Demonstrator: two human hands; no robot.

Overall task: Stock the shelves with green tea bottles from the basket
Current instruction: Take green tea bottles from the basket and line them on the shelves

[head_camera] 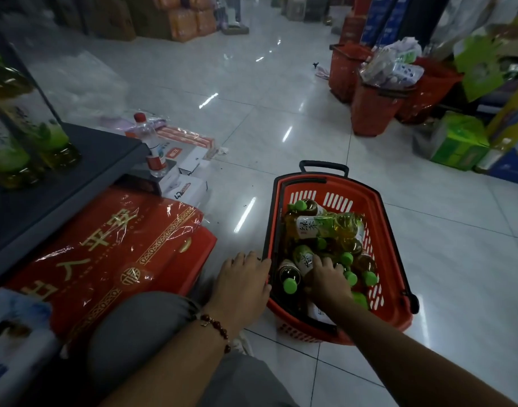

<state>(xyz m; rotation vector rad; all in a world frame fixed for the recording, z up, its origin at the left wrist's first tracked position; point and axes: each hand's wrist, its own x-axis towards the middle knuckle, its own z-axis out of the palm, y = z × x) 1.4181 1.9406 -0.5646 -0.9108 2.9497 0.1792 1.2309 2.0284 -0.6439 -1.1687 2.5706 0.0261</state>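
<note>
- Red plastic shopping basket [390, 259] with slotted walls sits on the pale tiled floor, loaded with green-capped tea bottles [319, 227] lying jumbled on their sides
- right hand [328, 279] is down inside the basket, fingers curled over a white-labelled bottle [303, 259]; that bottle's long axis runs away from the person and leftward, its neck hidden under the hand
- left hand [243, 277] rests flat against the basket's near left rim, fingers fairly straight and holding nothing
- dark grey metal shelf [75, 183] stands to the left, so I judge the lift must swing left, across the left hand; two bottles on the shelf [49, 142] already stand there
- how firmly the right fingers close underneath is hidden; the lowest bottles in the pile are hard to count
</note>
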